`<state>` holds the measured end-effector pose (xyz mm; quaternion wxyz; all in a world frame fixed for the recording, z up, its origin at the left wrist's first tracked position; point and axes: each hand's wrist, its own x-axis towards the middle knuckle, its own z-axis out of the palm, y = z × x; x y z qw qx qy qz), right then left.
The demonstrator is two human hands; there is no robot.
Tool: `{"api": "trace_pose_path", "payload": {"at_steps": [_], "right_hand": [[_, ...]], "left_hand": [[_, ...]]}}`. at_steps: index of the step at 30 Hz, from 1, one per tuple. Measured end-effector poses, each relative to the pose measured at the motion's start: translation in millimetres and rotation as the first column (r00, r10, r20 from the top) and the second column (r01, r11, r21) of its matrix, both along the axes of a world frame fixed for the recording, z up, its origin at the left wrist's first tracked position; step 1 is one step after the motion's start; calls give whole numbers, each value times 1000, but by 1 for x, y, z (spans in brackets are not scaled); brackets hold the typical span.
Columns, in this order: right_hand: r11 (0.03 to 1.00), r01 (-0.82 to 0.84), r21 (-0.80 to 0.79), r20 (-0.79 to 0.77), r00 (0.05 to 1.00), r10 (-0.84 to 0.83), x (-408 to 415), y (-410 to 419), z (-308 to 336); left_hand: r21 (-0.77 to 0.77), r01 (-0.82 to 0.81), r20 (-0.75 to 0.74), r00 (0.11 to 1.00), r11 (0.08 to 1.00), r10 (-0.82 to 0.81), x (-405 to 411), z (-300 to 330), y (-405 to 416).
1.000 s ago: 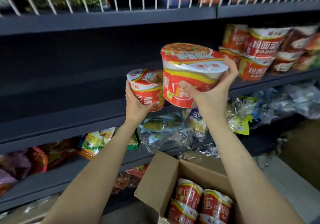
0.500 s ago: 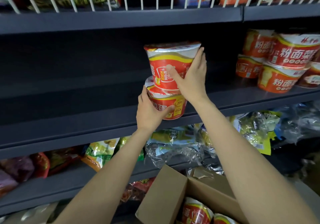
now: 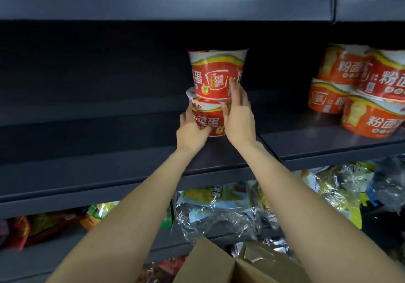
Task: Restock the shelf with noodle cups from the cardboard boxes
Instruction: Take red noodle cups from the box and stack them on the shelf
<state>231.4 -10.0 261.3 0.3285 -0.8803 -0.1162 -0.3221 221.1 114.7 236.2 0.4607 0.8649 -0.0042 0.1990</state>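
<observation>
Cups [image 3: 217, 72] stacked at frame centre feel light and crushable, so my left hand [image 3: 191, 130] grips the lower cup [image 3: 207, 121] while right fingers [image 3: 235, 90] rest straight on the upper.

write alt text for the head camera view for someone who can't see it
Two bare hands set a stack of two red noodle cups, upper cup on lower cup, onto a dark shelf; left hand grips the lower cup, right hand steadies both. More cups sit stacked right; a cardboard box below.
</observation>
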Motion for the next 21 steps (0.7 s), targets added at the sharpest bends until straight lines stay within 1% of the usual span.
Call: {"api": "trace_pose_path", "payload": {"at_steps": [2, 3, 5, 6, 7, 8, 9, 10, 11, 13, 15, 17, 19, 20, 21], "right_hand": [[990, 10, -141, -58, 998, -18, 18, -2, -7], [978, 10, -208, -87, 996, -28, 24, -3, -10], [963, -6, -271, -113, 993, -25, 27, -4, -9], [962, -19, -273, -107, 994, -11, 23, -5, -7], [964, -35, -264, -90, 996, 11, 17, -5, -5], [968, -47, -247, -58, 998, 34, 7, -7, -5], [973, -56, -223, -15, 998, 54, -5, -10, -7], [979, -69, -193, 32, 997, 77, -18, -12, -10], [984, -82, -160, 64, 994, 93, -34, -16, -15], [991, -87, -100, 99, 990, 97, -71, -28, -31], [994, -94, -52, 110, 989, 99, -113, -43, -51], [992, -127, 8, 59, 990, 126, -156, -59, -75], [991, -126, 35, -63, 990, 128, -199, -77, -108], [994, -103, 29, -143, 984, 106, -221, -86, -126], [997, -70, 13, -231, 970, 71, -242, -96, -148]], "left_hand": [[-108, 135, -33, 990, 985, -140, 13, 1, 4], [-135, 203, -45, 976, 970, -211, 16, 1, 6], [-103, 300, -81, 948, 948, -309, 20, 5, 8], [-43, 307, -114, 944, 951, -310, 18, 9, 9], [53, 292, -147, 948, 955, -282, 15, 14, 10], [189, 248, -154, 963, 950, -221, 10, 20, 11], [339, 168, -118, 984, 926, -135, -1, 23, 9], [458, 74, -28, 997, 886, -69, -14, 27, 9], [503, 3, 64, 997, 864, -40, -31, 27, 6], [450, -33, 201, 977, 892, -65, -73, 14, -5], [368, 7, 302, 945, 930, -127, -119, -9, -16], [316, 73, 365, 911, 946, -192, -160, -36, -22], [243, 154, 335, 914, 958, -232, -194, -70, -23], [196, 197, 268, 932, 961, -245, -210, -89, -24], [137, 246, 163, 950, 960, -266, -225, -106, -26]]}}
